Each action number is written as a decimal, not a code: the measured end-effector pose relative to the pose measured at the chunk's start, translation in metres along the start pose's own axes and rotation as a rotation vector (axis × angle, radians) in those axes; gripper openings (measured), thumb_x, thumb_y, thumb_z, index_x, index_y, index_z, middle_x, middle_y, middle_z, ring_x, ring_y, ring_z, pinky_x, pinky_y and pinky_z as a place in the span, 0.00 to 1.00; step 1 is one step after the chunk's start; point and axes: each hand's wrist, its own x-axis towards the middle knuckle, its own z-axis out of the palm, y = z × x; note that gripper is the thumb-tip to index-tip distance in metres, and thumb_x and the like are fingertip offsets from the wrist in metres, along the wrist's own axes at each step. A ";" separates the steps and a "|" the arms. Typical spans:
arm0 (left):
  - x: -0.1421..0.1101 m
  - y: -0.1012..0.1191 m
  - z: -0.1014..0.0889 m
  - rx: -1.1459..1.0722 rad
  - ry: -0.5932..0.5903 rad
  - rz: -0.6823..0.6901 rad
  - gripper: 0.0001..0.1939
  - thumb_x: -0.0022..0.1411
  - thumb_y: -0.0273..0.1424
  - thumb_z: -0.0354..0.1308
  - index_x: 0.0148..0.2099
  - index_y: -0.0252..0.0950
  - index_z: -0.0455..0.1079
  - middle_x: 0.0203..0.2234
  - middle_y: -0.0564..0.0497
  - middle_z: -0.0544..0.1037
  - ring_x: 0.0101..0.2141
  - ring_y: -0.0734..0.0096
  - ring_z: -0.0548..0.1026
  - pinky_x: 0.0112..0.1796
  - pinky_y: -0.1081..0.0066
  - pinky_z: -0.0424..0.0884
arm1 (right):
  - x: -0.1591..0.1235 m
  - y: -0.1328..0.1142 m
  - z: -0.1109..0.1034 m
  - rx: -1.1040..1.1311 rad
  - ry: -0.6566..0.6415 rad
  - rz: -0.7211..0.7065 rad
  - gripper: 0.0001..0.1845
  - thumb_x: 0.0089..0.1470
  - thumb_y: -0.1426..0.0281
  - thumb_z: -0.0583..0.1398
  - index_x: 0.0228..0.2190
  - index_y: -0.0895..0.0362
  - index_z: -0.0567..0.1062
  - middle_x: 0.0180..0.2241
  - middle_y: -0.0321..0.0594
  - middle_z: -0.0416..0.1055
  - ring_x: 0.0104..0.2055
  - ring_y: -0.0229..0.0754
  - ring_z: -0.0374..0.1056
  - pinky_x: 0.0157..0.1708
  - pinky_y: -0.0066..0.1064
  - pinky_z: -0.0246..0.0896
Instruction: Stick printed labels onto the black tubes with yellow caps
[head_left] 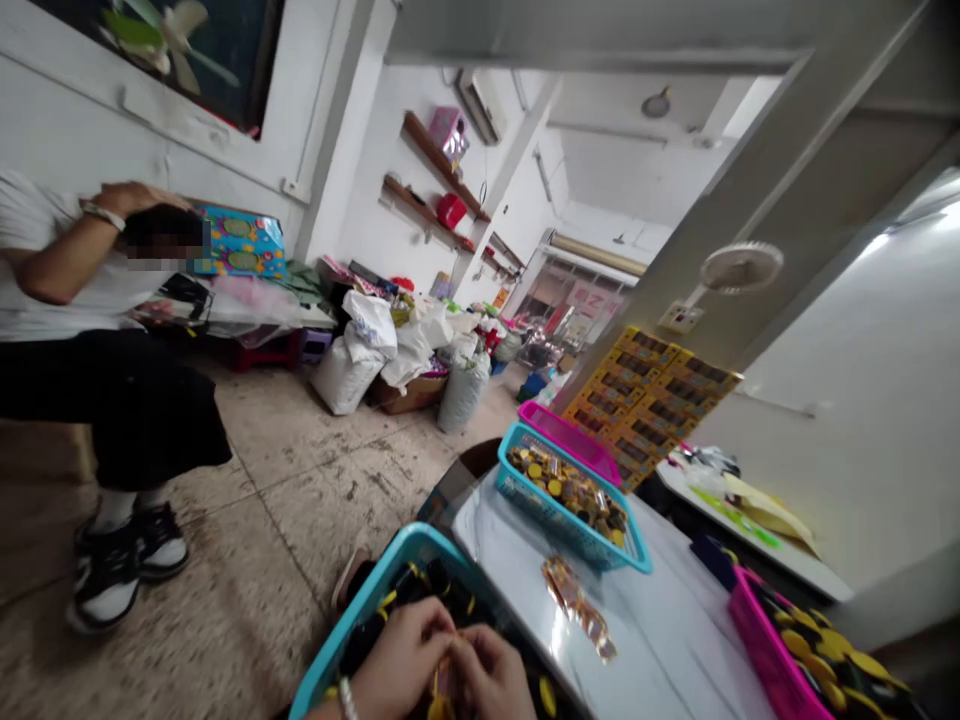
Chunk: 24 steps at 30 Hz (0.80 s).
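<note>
My left hand (405, 645), with a bracelet at its wrist, and my right hand (491, 672) meet at the bottom of the head view. Fingertips of both are pinched together on a small shiny orange-gold piece (442, 690), whose exact kind is hard to make out. Beneath them is a blue basket (427, 535) of black and yellow pieces. To the right, on the white table (660, 640), lie crumpled shiny orange-gold wrappers (577, 605). Farther back on that table, a second blue basket (536, 500) holds small yellow, brown and gold pieces.
A pink basket (757, 640) of black and yellow discs stands at the right. Yellow packaging cards (649, 400) hang behind the table. A person (60, 270) sits at the left. White sacks (352, 360) and boxes line the wall.
</note>
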 end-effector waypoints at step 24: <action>-0.023 0.029 -0.009 -0.255 0.033 -0.057 0.18 0.60 0.42 0.54 0.33 0.31 0.73 0.20 0.55 0.68 0.18 0.79 0.62 0.20 0.76 0.57 | -0.007 -0.021 0.005 0.186 0.274 0.191 0.21 0.57 0.52 0.55 0.24 0.56 0.68 0.16 0.29 0.59 0.17 0.33 0.54 0.16 0.25 0.49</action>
